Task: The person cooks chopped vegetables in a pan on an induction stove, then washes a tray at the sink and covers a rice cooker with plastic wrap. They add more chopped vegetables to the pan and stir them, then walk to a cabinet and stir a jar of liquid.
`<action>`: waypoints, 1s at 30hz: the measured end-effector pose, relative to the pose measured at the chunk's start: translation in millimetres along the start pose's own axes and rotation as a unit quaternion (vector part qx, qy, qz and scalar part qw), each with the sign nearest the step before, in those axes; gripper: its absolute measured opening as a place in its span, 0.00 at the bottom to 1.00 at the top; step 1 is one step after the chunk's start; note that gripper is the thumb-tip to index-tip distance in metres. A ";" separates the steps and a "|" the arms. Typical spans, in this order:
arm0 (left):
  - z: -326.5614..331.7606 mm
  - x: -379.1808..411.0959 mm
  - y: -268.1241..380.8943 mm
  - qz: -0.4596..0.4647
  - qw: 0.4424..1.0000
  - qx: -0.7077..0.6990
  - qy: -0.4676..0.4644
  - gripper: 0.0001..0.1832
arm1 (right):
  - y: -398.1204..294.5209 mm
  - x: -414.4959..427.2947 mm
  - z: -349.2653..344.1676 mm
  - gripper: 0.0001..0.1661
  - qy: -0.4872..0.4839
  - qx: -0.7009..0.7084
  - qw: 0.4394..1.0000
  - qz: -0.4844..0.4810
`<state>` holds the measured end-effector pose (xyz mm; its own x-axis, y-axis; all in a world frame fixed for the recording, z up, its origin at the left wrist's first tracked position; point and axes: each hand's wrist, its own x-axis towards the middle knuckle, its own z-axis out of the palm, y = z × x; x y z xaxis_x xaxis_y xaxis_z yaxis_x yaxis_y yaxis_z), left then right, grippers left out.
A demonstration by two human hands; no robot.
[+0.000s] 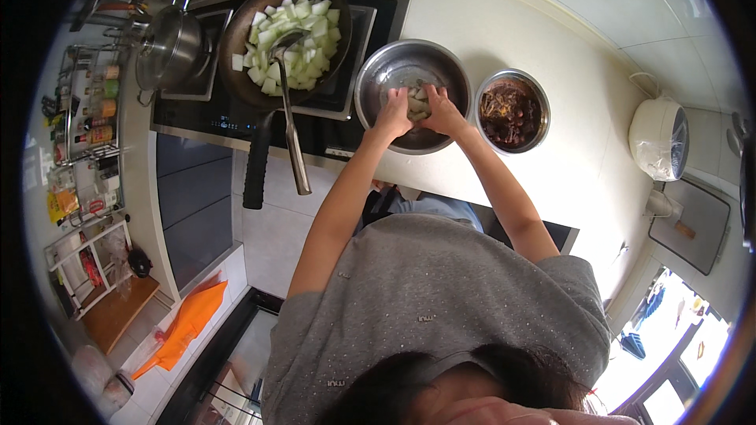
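My left hand (394, 113) and my right hand (443, 111) reach down into a stainless steel bowl (378, 79) on the counter's edge beside the stove. Between them they cup a small heap of pale green vegetable chunks (419, 103); the undersides of the hands are hidden. Elsewhere the bowl's inside shows bare wet metal. Left of it, a dark wok (236, 79) on the stove holds many similar diced chunks (313, 41). A metal ladle (289, 112) rests in the wok, its handle leaning out over the front rim.
Close on the right stands a smaller metal bowl (542, 88) of dark, soaked-looking food. The wok's black handle (256, 171) juts past the stove's front edge. A lidded steel pot (171, 47) sits on the left burner. A white plastic-wrapped container (655, 136) is farther right.
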<state>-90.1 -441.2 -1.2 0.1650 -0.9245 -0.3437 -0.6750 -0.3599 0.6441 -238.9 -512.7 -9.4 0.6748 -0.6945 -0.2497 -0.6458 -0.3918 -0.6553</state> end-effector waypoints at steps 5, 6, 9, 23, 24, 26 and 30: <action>13.8 3.4 -16.2 0.002 0.969 -0.247 -0.009 0.32 | -4.4 0.2 3.2 0.47 -0.028 0.222 0.971 0.080; 10.4 0.9 -12.2 -0.026 0.953 -0.301 -0.024 0.31 | -7.3 -0.6 -1.2 0.45 -0.040 0.268 0.957 0.105; 3.6 -5.1 -4.7 0.004 0.965 -0.261 -0.006 0.31 | -35.4 -9.4 -21.2 0.39 -0.051 0.322 0.937 0.123; -17.0 -37.1 39.1 0.119 0.954 -0.239 0.136 0.28 | -58.6 -29.4 -26.8 0.37 0.157 0.115 0.975 -0.102; -19.2 -41.0 44.7 0.135 0.943 -0.269 0.140 0.29 | -67.2 -37.5 -36.3 0.37 0.165 0.136 0.972 -0.095; -8.7 -36.2 38.0 0.167 0.932 -0.275 0.169 0.29 | -73.8 -42.6 -39.8 0.39 0.177 0.176 0.964 -0.093; -3.9 -38.5 41.8 -0.023 0.957 -0.290 0.013 0.28 | -22.6 -35.0 -4.2 0.39 0.109 0.143 0.983 -0.044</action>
<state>-121.9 -421.1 41.7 0.2081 -0.9062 -0.3680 -0.1553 -0.4021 0.9023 -249.5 -482.1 17.1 0.6105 -0.7907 -0.0455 -0.4405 -0.2913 -0.8491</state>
